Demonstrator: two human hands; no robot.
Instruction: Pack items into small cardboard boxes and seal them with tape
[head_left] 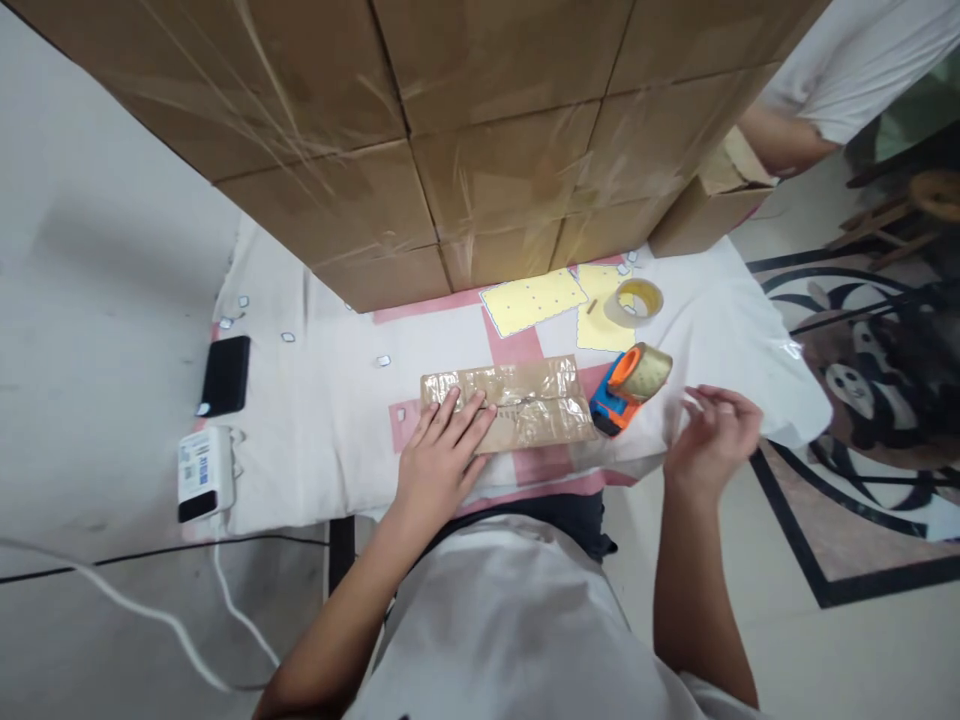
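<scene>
We look down on a worktop [315, 450] covered in white cloth with pink bands. Near its front edge lies a flat brown packet [536, 425], wrapped in shiny clear tape, its long side running left to right.

Our left grip [446, 455] rests on the left part of the packet, palm down, fingers spread and pressed flat on top; it is wide open and clasps nothing. The rest of the packet reaches out to the right of those fingers, uncovered.

Our right grip [712, 435] hangs well apart from the packet, off to its right, fingers loosely curled, with thumb and forefinger near each other. We cannot tell whether anything thin sits between them. Between this grip and the packet stands a blue and orange dispenser [613, 408] with a tape roll [652, 373] on it, just beside the packet's right end.

Beyond the dispenser, a second roll [613, 303] lies at the edge of two yellow sheets [529, 303]. Behind these rises a tall stack of brown cartons [495, 180]. At the far left we find a black phone [226, 375] and, just below it, a white device [201, 475].

At upper right, another person's arm [787, 140] reaches to an open box [697, 215]. The floor [780, 520] on the right shows a panda picture [851, 388].
</scene>
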